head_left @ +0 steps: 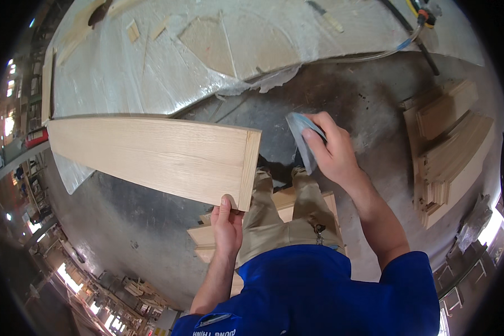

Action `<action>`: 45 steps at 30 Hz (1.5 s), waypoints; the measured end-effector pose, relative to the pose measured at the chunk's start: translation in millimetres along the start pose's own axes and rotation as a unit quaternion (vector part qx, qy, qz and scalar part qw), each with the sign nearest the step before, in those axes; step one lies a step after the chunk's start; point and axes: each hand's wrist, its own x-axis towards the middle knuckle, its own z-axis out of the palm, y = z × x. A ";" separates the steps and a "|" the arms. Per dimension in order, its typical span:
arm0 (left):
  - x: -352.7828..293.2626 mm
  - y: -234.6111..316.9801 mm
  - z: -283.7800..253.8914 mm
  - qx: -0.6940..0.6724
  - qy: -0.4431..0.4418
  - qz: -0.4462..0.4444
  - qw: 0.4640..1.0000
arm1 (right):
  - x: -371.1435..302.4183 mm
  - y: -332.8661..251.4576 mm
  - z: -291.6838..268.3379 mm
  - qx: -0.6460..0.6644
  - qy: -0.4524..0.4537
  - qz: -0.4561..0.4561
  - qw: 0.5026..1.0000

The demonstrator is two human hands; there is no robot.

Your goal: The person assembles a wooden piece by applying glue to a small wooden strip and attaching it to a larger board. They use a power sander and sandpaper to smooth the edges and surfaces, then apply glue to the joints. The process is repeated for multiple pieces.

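A long pale wooden board (pixel 162 159) reaches from the left edge of the plastic-covered table toward my middle, a lighter strip along its near end. My left hand (pixel 227 227) grips its lower right corner, thumb on the top face and fingers hidden underneath. Off to the right of the board's end, my right hand (pixel 331 147) is closed round a grey sanding pad (pixel 302 140), tilted on edge and apart from the wood. Its face is pale grey with a bluish back edge.
Clear plastic film covers the table (pixel 151 73) ahead. Wood offcuts (pixel 133 31), a brush-like tool (pixel 326 17) and an air hose (pixel 383 55) lie on it. Stacked wooden panels (pixel 451 148) stand on the floor at right, and more boards (pixel 201 238) lie by my legs.
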 end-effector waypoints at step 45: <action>145.3 145.6 123.2 0.670 -0.148 0.512 0.517 | -23.3 21.3 61.5 -0.048 0.008 -0.207 0.977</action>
